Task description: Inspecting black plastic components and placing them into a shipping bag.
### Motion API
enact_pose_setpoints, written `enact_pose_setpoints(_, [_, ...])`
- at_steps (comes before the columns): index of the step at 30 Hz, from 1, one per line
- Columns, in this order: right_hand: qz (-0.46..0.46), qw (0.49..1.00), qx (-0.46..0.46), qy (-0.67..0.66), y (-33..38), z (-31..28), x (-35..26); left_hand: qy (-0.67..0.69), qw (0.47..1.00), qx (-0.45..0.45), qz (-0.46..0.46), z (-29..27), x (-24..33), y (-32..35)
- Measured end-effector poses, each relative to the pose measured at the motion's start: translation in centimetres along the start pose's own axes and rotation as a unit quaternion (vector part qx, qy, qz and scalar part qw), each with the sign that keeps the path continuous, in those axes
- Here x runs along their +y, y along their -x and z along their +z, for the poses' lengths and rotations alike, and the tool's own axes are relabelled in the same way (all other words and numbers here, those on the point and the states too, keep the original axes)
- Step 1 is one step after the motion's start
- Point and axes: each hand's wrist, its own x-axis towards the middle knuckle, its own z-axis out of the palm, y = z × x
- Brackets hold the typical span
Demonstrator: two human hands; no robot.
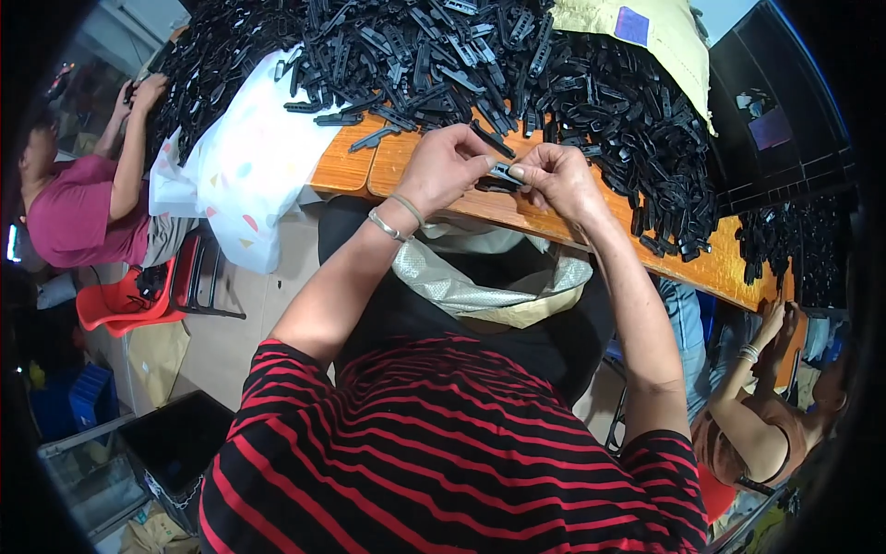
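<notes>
Over the near edge of the wooden table (397,157), my left hand (449,171) and my right hand (560,182) meet. Thumbs and fingers of both pinch one small, long black plastic piece (502,173) between them. Its exact kind is too small to make out, though a shiny grey strip shows on top. Another slim black piece (494,139) lies just beyond my fingertips. Beyond it rises a big heap of similar slotted black pieces (443,55). Below my hands an open woven sack (443,282) sits at my lap.
White patterned plastic sheeting (242,157) hangs over the table's left side. A yellowish sack (637,28) lies on the heap at the back right. Co-workers sit at left, in a maroon shirt (88,217), and at right, in a brown top (761,425). A black bin (175,439) stands lower left.
</notes>
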Motion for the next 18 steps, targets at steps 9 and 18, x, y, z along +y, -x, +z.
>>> enact_pose_setpoints(9, [-0.011, 1.0, -0.019, 0.021, -0.8, 0.1, 2.0, -0.125, 0.99, 0.054, 0.03, 0.9, -2.3, 0.4])
enact_pose_setpoints(18, [0.014, 0.984, 0.012, 0.176, -0.8, 0.5, 0.4, -0.241, 0.968, 0.072, -0.004, 0.9, -1.2, 0.5])
